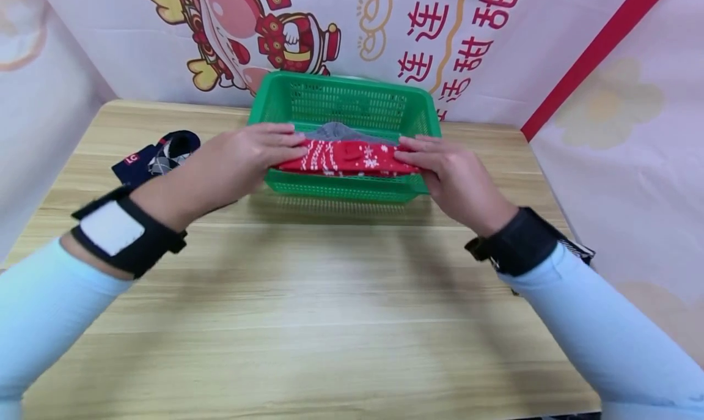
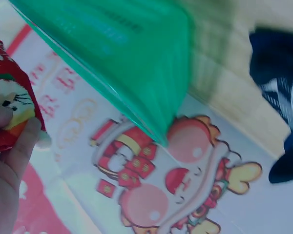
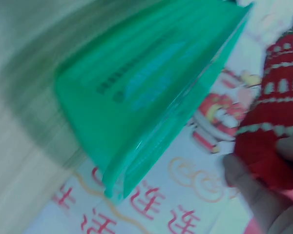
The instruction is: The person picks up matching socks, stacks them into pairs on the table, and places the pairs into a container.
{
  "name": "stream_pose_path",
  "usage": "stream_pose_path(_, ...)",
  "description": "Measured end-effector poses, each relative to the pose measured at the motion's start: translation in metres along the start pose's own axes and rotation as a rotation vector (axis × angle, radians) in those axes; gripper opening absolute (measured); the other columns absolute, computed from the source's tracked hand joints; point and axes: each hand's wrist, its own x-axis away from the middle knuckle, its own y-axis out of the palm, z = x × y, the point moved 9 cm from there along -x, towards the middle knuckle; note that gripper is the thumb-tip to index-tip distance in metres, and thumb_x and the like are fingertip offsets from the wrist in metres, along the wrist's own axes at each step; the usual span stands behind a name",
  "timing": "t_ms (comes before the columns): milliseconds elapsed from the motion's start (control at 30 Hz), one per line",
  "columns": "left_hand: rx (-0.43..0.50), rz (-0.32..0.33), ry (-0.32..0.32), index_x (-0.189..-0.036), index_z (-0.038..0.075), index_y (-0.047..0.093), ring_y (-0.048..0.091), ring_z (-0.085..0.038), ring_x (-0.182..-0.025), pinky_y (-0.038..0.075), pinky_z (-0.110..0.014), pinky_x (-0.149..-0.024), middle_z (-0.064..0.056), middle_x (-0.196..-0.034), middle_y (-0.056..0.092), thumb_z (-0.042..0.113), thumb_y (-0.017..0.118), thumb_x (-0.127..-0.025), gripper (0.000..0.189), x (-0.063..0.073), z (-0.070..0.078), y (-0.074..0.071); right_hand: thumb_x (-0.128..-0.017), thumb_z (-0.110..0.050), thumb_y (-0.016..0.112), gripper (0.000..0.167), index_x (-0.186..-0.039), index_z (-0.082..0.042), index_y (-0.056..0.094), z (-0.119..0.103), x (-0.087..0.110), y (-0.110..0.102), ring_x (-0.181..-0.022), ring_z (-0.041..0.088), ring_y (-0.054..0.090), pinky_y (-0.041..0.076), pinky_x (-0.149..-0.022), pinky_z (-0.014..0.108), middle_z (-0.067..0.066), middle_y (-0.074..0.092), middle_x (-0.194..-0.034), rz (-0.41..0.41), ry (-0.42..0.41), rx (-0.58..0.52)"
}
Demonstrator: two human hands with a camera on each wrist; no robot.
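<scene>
A red knitted sock with white snowflakes is stretched level between both hands, over the near rim of a green plastic basket. My left hand pinches one end; the left wrist view shows a cat-like animal face on the sock there. The opposite end is pinched by my right hand, with thumb and finger on the red knit in the right wrist view. Grey fabric shows inside the basket behind the red sock.
Dark navy socks, one with a grey diamond pattern, lie on the wooden table left of the basket, partly behind the left forearm. A black-and-white striped item peeks out behind the right wrist. A printed cloth hangs behind the basket.
</scene>
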Motion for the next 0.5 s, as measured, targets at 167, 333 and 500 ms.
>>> stream_pose_path(167,-0.072,-0.158,-0.061,-0.136,0.006,0.061,0.048,-0.037,-0.139,0.047,-0.052,-0.103,-0.016,-0.141,0.059,-0.006,0.065,-0.091,0.046,-0.030,-0.033,0.015,-0.093,0.002,0.064,0.038,-0.129,-0.006,0.066,0.021,-0.039,0.024,-0.144,0.036,0.041,0.043,-0.110,0.051,0.014,0.063,-0.137,-0.158,-0.096,0.139)
stream_pose_path(333,-0.170,-0.420,-0.093,-0.144,0.008,0.052,0.036,-0.040,-0.146,0.042,-0.054,-0.109,-0.018,-0.149,0.051,-0.003,0.060,-0.095,0.051,-0.060,-0.053,0.044,-0.097,0.003,0.058,0.038,-0.133,-0.005,0.063,0.043,-0.066,0.056,-0.145,0.039,0.037,0.041,-0.111,0.050,0.015,0.062,-0.138,-0.396,-0.128,0.283)
stream_pose_path(500,-0.248,-0.572,-0.055,-0.145,0.005,0.051,0.030,-0.043,-0.147,0.036,-0.055,-0.113,-0.021,-0.149,0.049,-0.001,0.061,-0.096,0.050,-0.082,-0.061,0.069,-0.097,0.001,0.060,0.034,-0.130,-0.004,0.066,0.053,-0.082,0.078,-0.143,0.043,0.039,0.037,-0.115,0.051,0.018,0.065,-0.132,-0.570,-0.131,0.389)
